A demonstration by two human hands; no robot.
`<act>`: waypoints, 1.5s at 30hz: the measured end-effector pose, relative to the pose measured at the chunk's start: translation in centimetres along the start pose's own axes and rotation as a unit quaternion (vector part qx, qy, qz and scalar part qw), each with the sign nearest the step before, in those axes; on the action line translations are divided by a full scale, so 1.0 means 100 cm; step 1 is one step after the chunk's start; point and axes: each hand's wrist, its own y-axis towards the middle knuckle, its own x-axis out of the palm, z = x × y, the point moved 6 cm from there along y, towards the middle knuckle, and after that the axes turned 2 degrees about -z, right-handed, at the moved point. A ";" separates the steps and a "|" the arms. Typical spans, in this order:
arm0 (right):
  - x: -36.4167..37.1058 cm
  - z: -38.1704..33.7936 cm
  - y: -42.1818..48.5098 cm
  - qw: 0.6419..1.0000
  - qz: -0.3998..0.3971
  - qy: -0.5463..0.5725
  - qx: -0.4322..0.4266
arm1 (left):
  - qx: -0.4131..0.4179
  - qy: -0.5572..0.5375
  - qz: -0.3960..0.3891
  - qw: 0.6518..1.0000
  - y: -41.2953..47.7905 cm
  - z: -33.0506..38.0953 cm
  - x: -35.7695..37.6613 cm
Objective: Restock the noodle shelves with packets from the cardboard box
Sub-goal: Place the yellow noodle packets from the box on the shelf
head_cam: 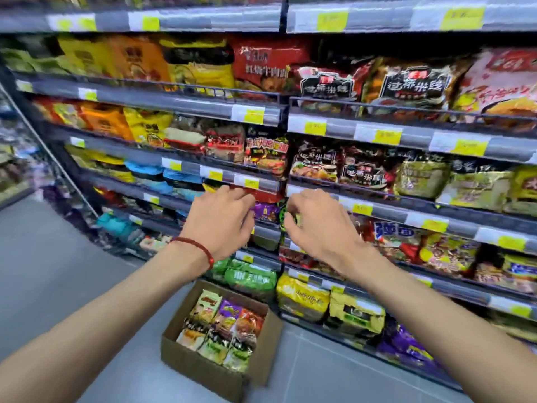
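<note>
An open cardboard box stands on the floor below my arms, with several noodle packets upright inside it. Both my hands reach to a middle noodle shelf. My left hand, with a red string on its wrist, has bent fingers whose tips touch the left edge of a purple packet on that shelf. Whether it grips the packet is unclear. My right hand curls its fingertips around the edge of a green-and-black packet right beside the purple one.
Tiered shelves full of noodle packs run from left to right, with yellow price tags on the rails. Green packs and yellow packs fill the low shelf behind the box. Grey floor stretches to the left.
</note>
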 end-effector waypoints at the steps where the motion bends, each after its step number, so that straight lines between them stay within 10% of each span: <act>1: 0.014 -0.007 0.004 1.000 -0.007 0.003 -0.001 | -0.003 -0.001 -0.012 1.000 -0.004 -0.011 0.012; 26: 0.405 -0.072 0.124 0.957 -0.216 0.044 0.190 | -0.012 -0.131 -0.292 0.947 -0.038 -0.259 0.387; 45: 0.855 -0.146 0.001 0.867 -0.314 0.165 0.349 | -0.005 -0.191 -0.392 0.900 -0.266 -0.352 0.784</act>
